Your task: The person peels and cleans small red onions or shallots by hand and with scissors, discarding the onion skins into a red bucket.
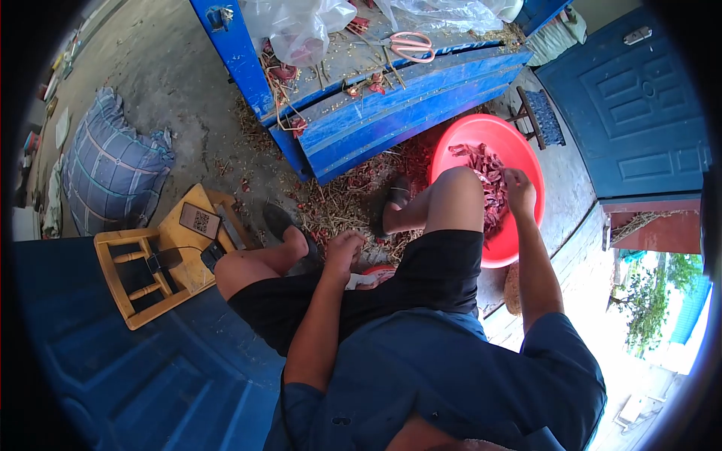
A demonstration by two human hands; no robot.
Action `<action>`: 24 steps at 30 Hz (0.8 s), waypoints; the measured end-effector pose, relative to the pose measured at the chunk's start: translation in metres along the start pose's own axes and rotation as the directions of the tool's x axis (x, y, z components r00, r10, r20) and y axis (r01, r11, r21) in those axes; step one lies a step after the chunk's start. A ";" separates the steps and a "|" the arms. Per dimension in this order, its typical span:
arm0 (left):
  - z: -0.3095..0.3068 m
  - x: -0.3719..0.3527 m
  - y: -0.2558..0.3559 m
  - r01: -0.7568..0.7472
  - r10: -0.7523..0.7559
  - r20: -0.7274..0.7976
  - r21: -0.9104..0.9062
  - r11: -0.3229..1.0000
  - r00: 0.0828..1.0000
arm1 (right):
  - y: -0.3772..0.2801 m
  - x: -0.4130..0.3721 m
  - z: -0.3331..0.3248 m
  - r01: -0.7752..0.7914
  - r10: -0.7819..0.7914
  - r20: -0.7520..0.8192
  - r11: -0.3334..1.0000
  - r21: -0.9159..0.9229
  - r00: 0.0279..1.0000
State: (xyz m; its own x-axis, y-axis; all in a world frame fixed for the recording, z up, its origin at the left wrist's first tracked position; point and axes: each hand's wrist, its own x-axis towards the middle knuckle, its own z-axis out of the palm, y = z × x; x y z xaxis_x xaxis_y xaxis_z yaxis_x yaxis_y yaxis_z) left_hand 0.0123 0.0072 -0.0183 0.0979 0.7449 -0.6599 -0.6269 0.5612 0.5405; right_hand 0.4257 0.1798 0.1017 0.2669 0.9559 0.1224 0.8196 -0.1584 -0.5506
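A large pink-red basin (531, 154) stands on the floor beside my right knee. It holds a heap of dark red dried pods (492, 184) that look like chili peppers. My right hand (520, 189) is over the basin, fingers bent together at the heap's edge; whatever they hold is too small to make out. Above my lap, my left hand (344, 249) is closed with fingers curled in, and its contents are hidden. Under it, between my legs, part of a red-and-white container or bag (370, 278) shows.
A blue metal-sided platform (406, 113) stands ahead, bearing pink-handled scissors (412, 46), plastic bags (304, 30) and scattered stalks. Stems and seeds litter the floor (346, 195). A wooden chair (162, 259) with a phone-like device (200, 220) lies left, near a plaid sack (116, 169).
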 end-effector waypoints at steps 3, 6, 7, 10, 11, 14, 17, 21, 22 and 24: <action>0.010 0.002 0.007 -0.002 0.002 -0.009 0.059 0.998 1.000 | -0.008 0.014 0.006 0.136 -0.121 0.068 0.944 -0.301 0.990; 0.011 0.004 0.007 0.027 -0.027 -0.001 0.049 0.998 1.000 | -0.096 0.036 0.019 0.187 -0.207 0.141 0.972 0.142 0.968; 0.011 0.004 0.007 0.040 -0.039 -0.009 0.044 0.998 0.999 | -0.146 0.042 0.025 0.158 -0.221 0.181 0.938 0.307 0.958; 0.003 0.010 0.004 0.057 -0.057 0.000 0.049 0.997 0.998 | -0.244 0.084 0.066 0.453 -0.515 0.075 0.805 0.383 0.854; 0.005 0.004 0.009 0.034 -0.034 -0.017 0.043 0.998 0.999 | -0.276 0.099 0.079 0.518 -0.573 0.076 0.784 0.342 0.816; -0.003 0.004 0.012 0.019 -0.015 -0.096 0.038 0.999 0.995 | -0.343 0.150 0.123 0.751 -0.759 -0.034 0.636 0.179 0.651; -0.013 0.000 0.019 -0.017 0.018 -0.138 0.010 1.000 0.990 | -0.385 0.177 0.153 0.598 -0.598 0.005 0.800 -0.049 0.801; -0.016 -0.004 0.028 -0.024 0.020 -0.158 -0.024 0.999 0.987 | -0.400 0.185 0.158 0.422 -0.342 0.305 0.870 -0.254 0.889; -0.014 -0.004 0.029 -0.014 0.012 -0.152 -0.016 1.000 0.988 | -0.397 0.181 0.154 0.418 -0.349 0.294 0.881 -0.219 0.890; -0.012 0.000 0.026 -0.032 0.031 -0.135 -0.008 0.999 0.990 | -0.391 0.173 0.139 0.431 -0.403 0.205 0.895 -0.118 0.892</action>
State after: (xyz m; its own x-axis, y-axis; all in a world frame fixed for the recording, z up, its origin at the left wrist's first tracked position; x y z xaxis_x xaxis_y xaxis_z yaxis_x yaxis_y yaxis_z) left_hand -0.0132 0.0174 -0.0112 -0.0267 0.7061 -0.7076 -0.6356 0.5343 0.5572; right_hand 0.0810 0.4417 0.2230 -0.1960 0.9672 0.1614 0.9080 0.2411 -0.3426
